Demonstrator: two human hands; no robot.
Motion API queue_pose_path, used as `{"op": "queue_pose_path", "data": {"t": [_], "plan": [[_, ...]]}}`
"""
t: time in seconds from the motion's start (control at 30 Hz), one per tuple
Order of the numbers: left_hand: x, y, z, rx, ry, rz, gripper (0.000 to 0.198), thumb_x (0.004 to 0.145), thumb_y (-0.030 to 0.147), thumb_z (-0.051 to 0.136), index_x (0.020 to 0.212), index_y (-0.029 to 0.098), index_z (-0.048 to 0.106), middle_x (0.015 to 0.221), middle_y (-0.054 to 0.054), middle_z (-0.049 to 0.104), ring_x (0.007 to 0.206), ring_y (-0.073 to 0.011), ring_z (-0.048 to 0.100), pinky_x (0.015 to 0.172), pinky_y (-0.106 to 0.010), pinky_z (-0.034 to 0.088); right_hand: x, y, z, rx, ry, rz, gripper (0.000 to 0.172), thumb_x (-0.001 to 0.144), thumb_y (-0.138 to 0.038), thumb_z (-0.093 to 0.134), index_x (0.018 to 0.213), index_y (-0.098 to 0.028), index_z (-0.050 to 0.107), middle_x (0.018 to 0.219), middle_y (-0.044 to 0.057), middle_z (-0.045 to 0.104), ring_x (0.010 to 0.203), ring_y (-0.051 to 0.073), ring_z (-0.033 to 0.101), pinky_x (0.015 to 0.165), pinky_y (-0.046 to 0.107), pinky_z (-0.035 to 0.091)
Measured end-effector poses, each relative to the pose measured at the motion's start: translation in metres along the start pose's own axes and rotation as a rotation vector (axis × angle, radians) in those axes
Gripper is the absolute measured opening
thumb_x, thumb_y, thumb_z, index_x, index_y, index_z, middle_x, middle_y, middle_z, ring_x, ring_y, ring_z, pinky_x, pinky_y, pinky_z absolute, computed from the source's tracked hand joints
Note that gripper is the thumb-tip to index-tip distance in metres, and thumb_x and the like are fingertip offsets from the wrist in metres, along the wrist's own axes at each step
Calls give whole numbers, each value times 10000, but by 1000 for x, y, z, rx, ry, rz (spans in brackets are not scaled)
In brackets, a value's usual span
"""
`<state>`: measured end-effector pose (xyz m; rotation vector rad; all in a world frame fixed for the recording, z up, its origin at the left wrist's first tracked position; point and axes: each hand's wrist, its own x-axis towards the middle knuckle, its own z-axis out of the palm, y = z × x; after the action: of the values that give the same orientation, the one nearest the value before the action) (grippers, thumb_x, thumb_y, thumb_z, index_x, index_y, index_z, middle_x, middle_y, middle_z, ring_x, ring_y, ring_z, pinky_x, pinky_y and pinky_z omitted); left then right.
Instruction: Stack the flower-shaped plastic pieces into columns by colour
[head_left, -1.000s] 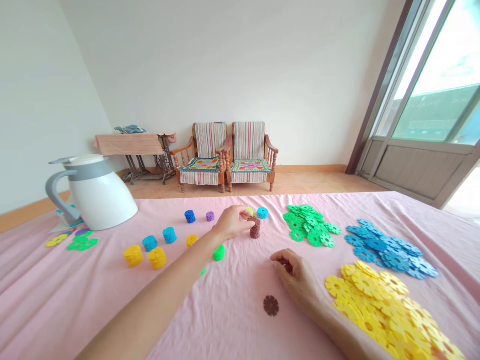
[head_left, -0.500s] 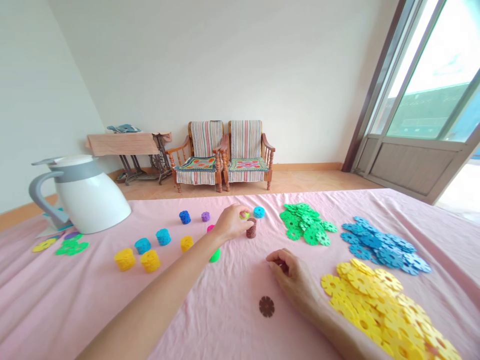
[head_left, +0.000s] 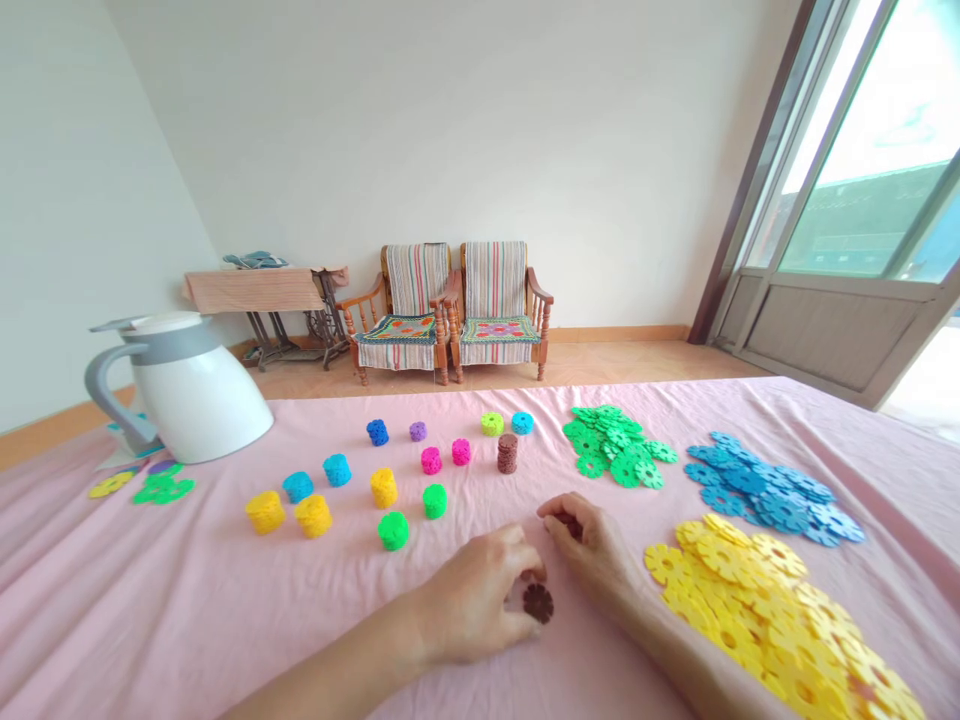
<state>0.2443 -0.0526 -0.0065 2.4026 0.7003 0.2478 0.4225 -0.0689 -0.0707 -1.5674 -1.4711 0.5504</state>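
Observation:
A single brown flower-shaped disc (head_left: pixel 538 603) lies flat on the pink cloth near the front. My left hand (head_left: pixel 484 595) is right at its left side, thumb and fingers apart around it. Just beyond, my right hand (head_left: pixel 589 545) rests on the cloth with its fingers curled; something dark shows inside them, too shaded to name. Farther back stands a brown stack of discs (head_left: pixel 507 454), with a lime stack (head_left: pixel 492 424) and a light blue stack (head_left: pixel 523 423) behind it.
Low stacks, among them yellow (head_left: pixel 265 512), green (head_left: pixel 393 531) and pink (head_left: pixel 431 460), stand to the left. Loose piles of green (head_left: pixel 611 440), blue (head_left: pixel 765 488) and yellow discs (head_left: pixel 772 610) lie on the right. A white jug (head_left: pixel 199 395) stands far left.
My left hand has come back from the brown stack toward me, down to the loose brown disc. My right hand has stayed nearly in place. The view has shifted slightly.

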Motion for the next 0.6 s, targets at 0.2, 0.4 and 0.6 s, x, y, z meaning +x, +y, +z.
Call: {"op": "queue_pose_path", "data": {"t": [0.2,0.4,0.6], "plan": [[1,2,7,4,22,15,132,666,115,636,775,186,651,817,2,577,683,-131,562,599,-202,435,0,2,1,-5,0,-20,224,751,-218,435,829,-163,638,722,36,621,645,168,540,593,276,403],[9,-2,-1,44,153,69,116,624,89,623,695,181,629,760,16,607,667,-125,575,606,-197,439,0,0,0,4,1,-23,224,739,-214,437,816,-158,640,724,38,620,644,163,546,587,265,397],[54,-32,-47,51,444,-43,150,661,112,596,792,175,631,837,-20,641,701,-156,582,625,-246,452,-2,-10,-4,4,-33,-12,236,734,-219,430,810,-151,644,682,27,589,594,147,505,533,245,363]]}}
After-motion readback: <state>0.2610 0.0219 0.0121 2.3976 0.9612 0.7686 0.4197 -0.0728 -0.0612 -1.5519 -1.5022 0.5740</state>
